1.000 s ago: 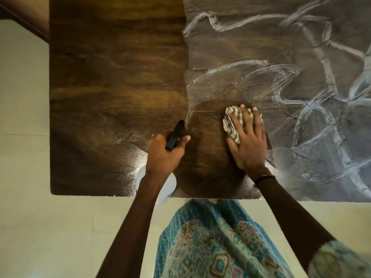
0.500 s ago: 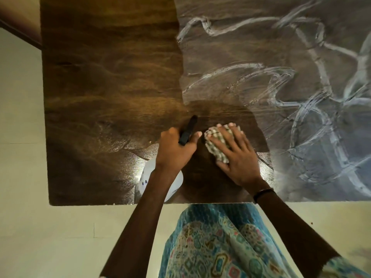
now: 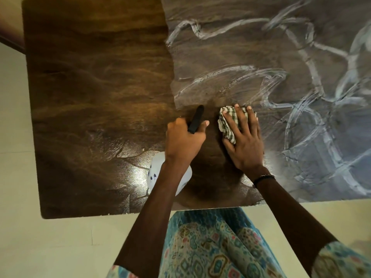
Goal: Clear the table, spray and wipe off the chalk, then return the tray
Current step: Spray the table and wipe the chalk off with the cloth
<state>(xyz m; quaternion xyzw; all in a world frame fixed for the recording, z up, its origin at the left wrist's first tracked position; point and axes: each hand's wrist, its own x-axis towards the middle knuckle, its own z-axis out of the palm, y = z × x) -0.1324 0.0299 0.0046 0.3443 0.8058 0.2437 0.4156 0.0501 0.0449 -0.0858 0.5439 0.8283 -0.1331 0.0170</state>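
Note:
A dark wooden table (image 3: pixel 96 81) fills the view. White chalk lines (image 3: pixel 313 81) and smears cover its right half; the left half is wiped and wet. My left hand (image 3: pixel 183 140) grips a white spray bottle (image 3: pixel 155 173) by its black nozzle head (image 3: pixel 195 121), held upright over the near part of the table. My right hand (image 3: pixel 246 141) presses flat on a bunched striped cloth (image 3: pixel 227 122) at the edge of the chalked area, just right of the bottle. No tray is in view.
The table's near edge (image 3: pixel 120 214) runs just in front of my body, and its left edge (image 3: pixel 30 97) borders a pale tiled floor (image 3: pixel 40 247). A patterned blue garment (image 3: pixel 210 247) hangs below the edge. A glare spot lies beside the bottle.
My right hand slid the cloth left and toward me beside the bottle, then a little away again. The wiped dark patch near the bottle has grown. My left hand kept its grip.

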